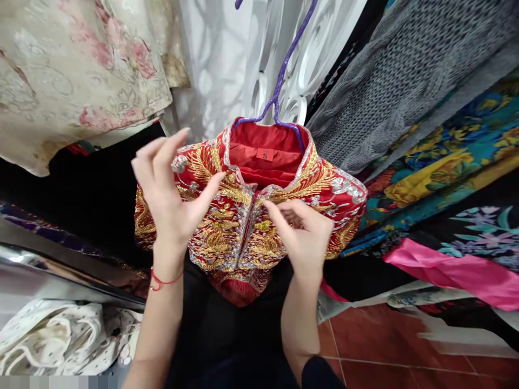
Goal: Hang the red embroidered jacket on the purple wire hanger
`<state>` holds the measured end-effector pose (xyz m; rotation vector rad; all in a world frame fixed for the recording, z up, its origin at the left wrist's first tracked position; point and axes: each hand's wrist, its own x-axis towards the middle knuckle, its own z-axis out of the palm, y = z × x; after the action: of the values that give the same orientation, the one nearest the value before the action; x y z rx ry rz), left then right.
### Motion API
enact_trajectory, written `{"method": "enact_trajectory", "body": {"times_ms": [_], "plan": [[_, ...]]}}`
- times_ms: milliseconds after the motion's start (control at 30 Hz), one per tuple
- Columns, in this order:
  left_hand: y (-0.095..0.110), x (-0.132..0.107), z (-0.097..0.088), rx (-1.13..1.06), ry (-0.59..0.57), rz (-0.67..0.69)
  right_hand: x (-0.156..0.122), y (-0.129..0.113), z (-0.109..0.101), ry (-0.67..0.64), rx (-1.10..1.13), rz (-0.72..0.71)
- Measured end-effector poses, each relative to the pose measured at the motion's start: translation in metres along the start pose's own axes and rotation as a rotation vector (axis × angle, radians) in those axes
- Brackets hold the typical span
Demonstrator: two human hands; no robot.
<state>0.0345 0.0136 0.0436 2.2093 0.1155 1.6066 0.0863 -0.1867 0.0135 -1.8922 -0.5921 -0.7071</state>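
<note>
A red jacket (251, 227) with gold and silver embroidery hangs on a purple hanger (284, 70) in front of me; a red size label marked S shows inside its collar. My left hand (170, 189) is raised at the jacket's left shoulder, fingers spread, thumb touching the embroidery near the collar. A red string circles that wrist. My right hand (302, 232) is curled over the front, right of the centre closure, fingers pinched on the fabric.
Garments crowd both sides: a cream floral fabric (77, 70) upper left, a grey knit (405, 70) and teal-yellow floral cloth (454, 156) at right, pink satin (454, 273) below. White patterned cloth (60, 337) lies lower left. A red tile floor (377, 346) shows lower right.
</note>
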Motion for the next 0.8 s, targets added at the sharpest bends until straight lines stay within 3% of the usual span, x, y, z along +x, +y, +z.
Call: {"method": "enact_trajectory", "body": {"times_ms": [100,167,233,300,400,567,800], "plan": [[-0.025,0.011,-0.004,0.055,-0.124,0.011,0.017,0.012,-0.033,0.194,-0.290,-0.244],[-0.039,0.016,0.000,0.076,-0.199,0.016,0.035,0.024,-0.046,0.272,-0.488,-0.248],[-0.047,0.020,0.007,0.115,-0.185,0.036,0.053,0.034,-0.049,0.226,-0.522,-0.251],[-0.047,0.024,0.012,0.162,-0.104,0.063,0.067,0.039,-0.046,0.181,-0.471,-0.267],[-0.041,0.029,0.014,0.176,0.007,0.077,0.077,0.037,-0.039,0.254,-0.454,-0.271],[-0.043,0.024,0.017,0.136,-0.065,0.012,0.075,0.043,-0.024,0.246,-0.519,-0.197],[-0.058,0.002,0.030,0.177,0.083,0.062,0.064,0.058,-0.004,0.365,-0.605,-0.215]]}}
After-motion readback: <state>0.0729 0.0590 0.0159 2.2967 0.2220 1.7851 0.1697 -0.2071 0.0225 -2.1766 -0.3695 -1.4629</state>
